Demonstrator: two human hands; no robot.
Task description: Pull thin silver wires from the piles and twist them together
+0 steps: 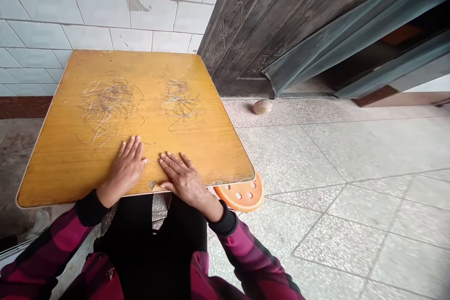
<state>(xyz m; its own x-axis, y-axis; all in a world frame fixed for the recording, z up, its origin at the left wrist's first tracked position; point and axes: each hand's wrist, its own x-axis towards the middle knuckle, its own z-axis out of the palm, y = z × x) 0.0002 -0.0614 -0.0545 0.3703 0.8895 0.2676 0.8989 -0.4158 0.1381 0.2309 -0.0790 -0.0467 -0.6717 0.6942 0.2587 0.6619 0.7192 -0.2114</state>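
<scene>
A dark door point(281, 23) stands past the table's far right corner. The table point(70, 168) is yellow wood. On its far half lie two heaps of thin wires, the big heap point(107, 103) on the left and the small heap point(180, 101) on the right. An orange stool point(242, 194) peeks out under the table's near right corner. Both hands lie flat by the table's near edge, fingers open, holding nothing. The left hand point(128, 164) is closest to the big heap. The right hand point(183, 176) is farther from the small heap. A few loose wires point(146, 146) lie by the left fingertips, criss-cross.
</scene>
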